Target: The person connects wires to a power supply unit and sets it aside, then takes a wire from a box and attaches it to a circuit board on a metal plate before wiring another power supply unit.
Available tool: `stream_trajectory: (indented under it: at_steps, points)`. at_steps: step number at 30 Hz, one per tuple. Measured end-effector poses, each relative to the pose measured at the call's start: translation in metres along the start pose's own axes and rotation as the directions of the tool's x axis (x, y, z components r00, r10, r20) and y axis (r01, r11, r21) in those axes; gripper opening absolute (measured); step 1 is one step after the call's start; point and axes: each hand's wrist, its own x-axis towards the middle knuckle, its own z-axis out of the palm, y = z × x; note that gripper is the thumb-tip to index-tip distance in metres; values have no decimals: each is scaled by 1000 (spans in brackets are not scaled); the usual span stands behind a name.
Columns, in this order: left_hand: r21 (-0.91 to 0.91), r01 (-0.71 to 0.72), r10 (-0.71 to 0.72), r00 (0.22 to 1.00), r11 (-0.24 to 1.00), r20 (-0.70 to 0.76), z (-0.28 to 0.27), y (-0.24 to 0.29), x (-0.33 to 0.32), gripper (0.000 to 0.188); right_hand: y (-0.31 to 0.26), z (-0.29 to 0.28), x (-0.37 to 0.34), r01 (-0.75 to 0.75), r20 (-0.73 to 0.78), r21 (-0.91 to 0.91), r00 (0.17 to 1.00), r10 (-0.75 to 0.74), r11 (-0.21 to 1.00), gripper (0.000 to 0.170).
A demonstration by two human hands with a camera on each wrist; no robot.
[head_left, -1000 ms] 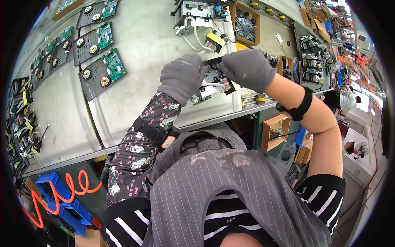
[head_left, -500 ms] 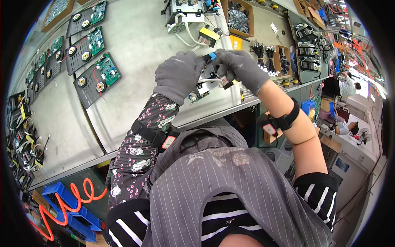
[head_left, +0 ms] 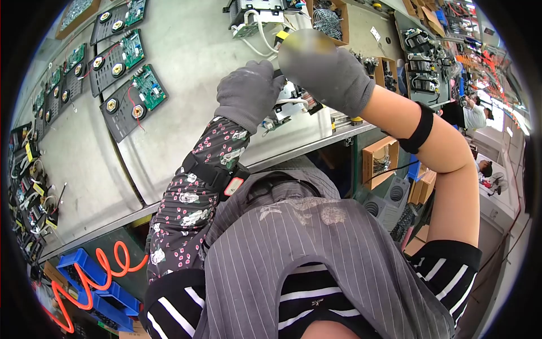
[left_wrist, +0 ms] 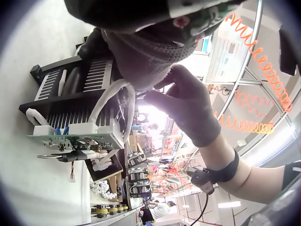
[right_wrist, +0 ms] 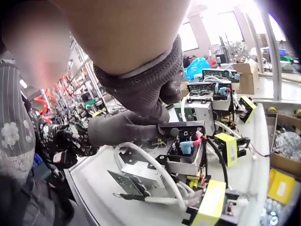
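My gloved left hand (head_left: 247, 95) grips the upper edge of an electronic assembly (head_left: 292, 104) near the bench's front edge. In the left wrist view the assembly's black finned heat sink (left_wrist: 77, 106), green circuit board (left_wrist: 77, 140) and white sleeved cable (left_wrist: 106, 98) show below that hand. The right wrist view shows its black top plate (right_wrist: 190, 127) beside the left fingers, with a blue connector (right_wrist: 186, 147) and red wire under it. My gloved right hand (head_left: 339, 79) is bent over the plate, close to the left hand. I cannot tell whether its fingers hold something small.
A similar assembly (head_left: 257, 16) with a yellow-wrapped transformer stands beyond. Black panels with green boards (head_left: 135, 101) lie left on the bench (head_left: 186, 113). A box with a fan guard (head_left: 328, 21) and a bundle of black cables (head_left: 370, 65) sit to the right.
My right hand first lowers, exposing a blue connector, then rises over the assembly, with the elbow swinging outward. The left hand stays on the assembly.
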Motion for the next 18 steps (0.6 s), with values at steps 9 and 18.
stream_trajectory:
  at_steps: [9,18]
  points:
    - [-19,-27,26,999,999,-18,3,-1,1,26,-1,2,7,59,54,-65,997,-56,996,18]
    - [-14,-22,22,1000,1000,6,1,-3,2,30,6,8,14,219,43,-84,975,-216,972,15]
